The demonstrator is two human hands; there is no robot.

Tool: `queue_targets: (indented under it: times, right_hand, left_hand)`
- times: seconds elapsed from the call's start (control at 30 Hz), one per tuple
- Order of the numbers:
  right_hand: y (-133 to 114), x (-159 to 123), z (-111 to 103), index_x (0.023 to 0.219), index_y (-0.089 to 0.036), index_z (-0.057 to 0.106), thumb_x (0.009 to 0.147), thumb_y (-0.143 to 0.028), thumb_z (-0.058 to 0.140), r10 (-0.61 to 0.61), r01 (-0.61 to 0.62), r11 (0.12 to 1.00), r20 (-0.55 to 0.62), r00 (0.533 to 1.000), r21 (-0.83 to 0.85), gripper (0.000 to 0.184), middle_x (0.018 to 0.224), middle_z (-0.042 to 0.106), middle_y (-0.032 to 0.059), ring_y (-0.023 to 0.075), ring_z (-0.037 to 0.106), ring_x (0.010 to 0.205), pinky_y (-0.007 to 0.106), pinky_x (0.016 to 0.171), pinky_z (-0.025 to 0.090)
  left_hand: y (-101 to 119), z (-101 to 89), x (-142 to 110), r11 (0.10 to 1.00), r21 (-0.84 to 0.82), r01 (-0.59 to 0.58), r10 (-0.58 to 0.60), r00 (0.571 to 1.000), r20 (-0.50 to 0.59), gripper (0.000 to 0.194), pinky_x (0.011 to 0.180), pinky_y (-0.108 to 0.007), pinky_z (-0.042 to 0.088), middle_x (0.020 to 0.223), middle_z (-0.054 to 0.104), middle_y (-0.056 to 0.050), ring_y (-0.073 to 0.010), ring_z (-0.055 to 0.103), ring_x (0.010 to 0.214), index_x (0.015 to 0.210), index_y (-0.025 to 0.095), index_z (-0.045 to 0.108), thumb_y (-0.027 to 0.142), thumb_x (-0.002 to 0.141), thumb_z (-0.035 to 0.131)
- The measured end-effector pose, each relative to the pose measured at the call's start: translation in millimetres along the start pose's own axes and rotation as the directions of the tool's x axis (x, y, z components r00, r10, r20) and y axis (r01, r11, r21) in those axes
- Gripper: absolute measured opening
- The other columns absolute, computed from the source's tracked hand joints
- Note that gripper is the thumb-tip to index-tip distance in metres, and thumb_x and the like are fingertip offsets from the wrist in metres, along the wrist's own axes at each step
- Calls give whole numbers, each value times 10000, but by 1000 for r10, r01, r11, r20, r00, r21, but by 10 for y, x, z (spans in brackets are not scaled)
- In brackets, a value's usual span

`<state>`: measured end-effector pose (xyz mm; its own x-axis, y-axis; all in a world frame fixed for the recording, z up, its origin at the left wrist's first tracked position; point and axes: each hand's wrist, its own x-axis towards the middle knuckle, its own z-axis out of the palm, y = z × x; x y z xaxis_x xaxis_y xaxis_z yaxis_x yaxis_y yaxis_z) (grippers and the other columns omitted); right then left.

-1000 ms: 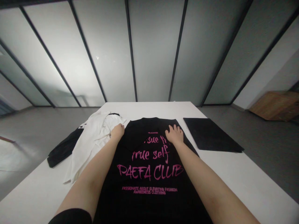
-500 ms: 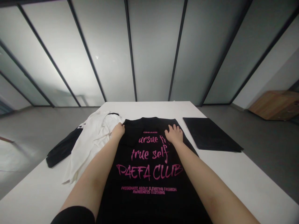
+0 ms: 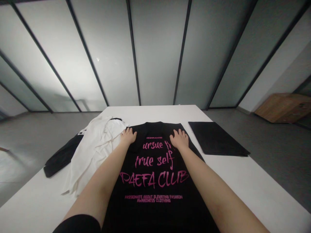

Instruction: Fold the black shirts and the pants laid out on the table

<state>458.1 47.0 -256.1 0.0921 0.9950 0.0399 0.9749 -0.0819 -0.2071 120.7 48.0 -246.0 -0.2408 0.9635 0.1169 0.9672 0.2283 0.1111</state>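
Note:
A black T-shirt with pink lettering lies spread out in front of me, its collar end pointing away. My left hand rests palm down on the shirt's far left shoulder, fingers spread. On the far right shoulder, my right hand lies flat with its fingers apart, hiding the end of one printed line. Neither hand grips the cloth. Just left of my left hand is a crumpled white garment.
A white table carries everything. Under the white garment, a black garment sticks out to the left. A flat black folded piece lies right of the shirt. Frosted glass panels stand behind, and a brown wooden piece at far right.
My left hand pulled the shirt's left shoulder outward, smoothing the fold so more lettering shows. It then let go of the edge and opened flat on the cloth. My right hand stayed put.

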Motion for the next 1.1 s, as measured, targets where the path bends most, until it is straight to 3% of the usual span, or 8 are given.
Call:
queue_targets:
  times: [0.13,0.23,0.37,0.47,0.63,0.73,1.1]
  right_hand:
    - [-14,-22,-40,1675,-199,368,1054,-493,335,9,-9,1000,15,1000,-5,688,1749,295,147,353,261,1598,487,1272,187]
    - [-25,-32,-67,1681,-207,357,1054,-494,331,19,-19,1000,30,999,2,690,1757,277,143,348,251,1605,479,1272,183]
    - [-34,-33,-79,1708,-207,282,1055,-543,320,22,-22,1000,36,999,0,736,1762,253,162,350,230,1614,476,1277,165]
    - [-31,-19,-70,1709,-223,281,1047,-630,301,21,-20,1000,56,998,-12,778,1772,227,158,359,206,1620,487,1281,144]
    - [-17,25,-38,1707,-232,291,1034,-688,281,11,-9,1000,72,997,-25,813,1778,211,148,371,189,1623,519,1282,133]
    - [-11,61,-12,1705,-233,297,1030,-689,292,5,-3,1000,65,998,-28,815,1775,220,150,377,197,1621,524,1282,142]
    - [-42,257,20,1698,-234,317,1030,-692,310,5,-3,1000,49,999,-27,810,1770,228,163,384,215,1614,526,1278,156]
  left_hand:
    - [-40,73,37,999,-4,36,-36,998,49,703,1226,-661,286,1741,324,-139,-446,305,1567,1622,194,439,566,1037,322]
    - [-50,55,25,1000,-24,11,-11,1000,-15,682,1220,-657,304,1697,401,-173,-436,346,1551,1591,161,475,534,1033,355]
    - [-23,-7,-52,997,-32,-64,56,977,-204,533,1231,-538,340,1564,567,-188,-355,450,1496,1448,138,612,392,1042,377]
    - [41,-18,-150,991,-16,-135,127,959,-253,468,1231,-471,345,1497,629,-164,-315,496,1458,1342,162,684,347,1048,371]
    - [178,102,-312,1000,1,-8,8,996,-91,665,1225,-564,317,1629,466,-257,-423,413,1516,1509,92,553,533,1040,383]
    - [194,169,-319,1000,0,9,-9,1000,-13,779,1251,-592,255,1685,374,-264,-439,321,1569,1599,80,444,603,1028,350]
    - [239,134,-26,999,-23,25,-25,999,35,834,1279,-589,217,1725,301,-239,-419,256,1605,1642,80,376,619,1006,338]
